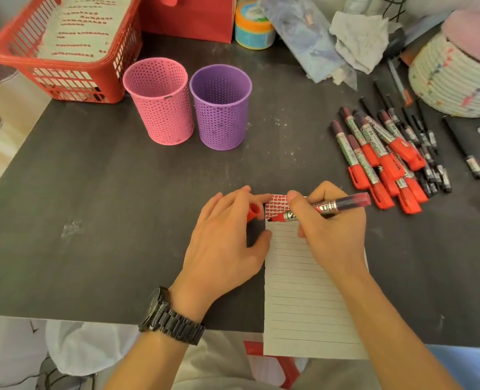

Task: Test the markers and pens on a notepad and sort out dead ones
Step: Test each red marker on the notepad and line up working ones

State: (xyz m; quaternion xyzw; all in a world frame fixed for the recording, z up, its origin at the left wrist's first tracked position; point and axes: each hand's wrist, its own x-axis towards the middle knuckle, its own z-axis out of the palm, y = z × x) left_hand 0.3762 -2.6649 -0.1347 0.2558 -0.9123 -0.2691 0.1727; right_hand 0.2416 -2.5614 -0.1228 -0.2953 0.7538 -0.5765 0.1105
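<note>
My black wristwatch sat closest, on my left wrist, just left of the notepad, whose lower end hung over the near edge of the dark table. My left hand lay at the notepad's upper left corner, thumb against the paper's left edge, fingers curled round the red cap. My right hand rested on the upper part of the notepad and gripped the uncapped red marker like a pen, its tip touching the paper at the left edge, just under rows of red test marks that filled the top strip of the page. The lines below were blank. Beyond and to the right of the notepad lay a loose pile of capped red markers, with black pens heaped against its far side. Beyond and left of the notepad stood a pink cup and a purple cup, side by side and upright. Farther left of them sat a red basket.
</note>
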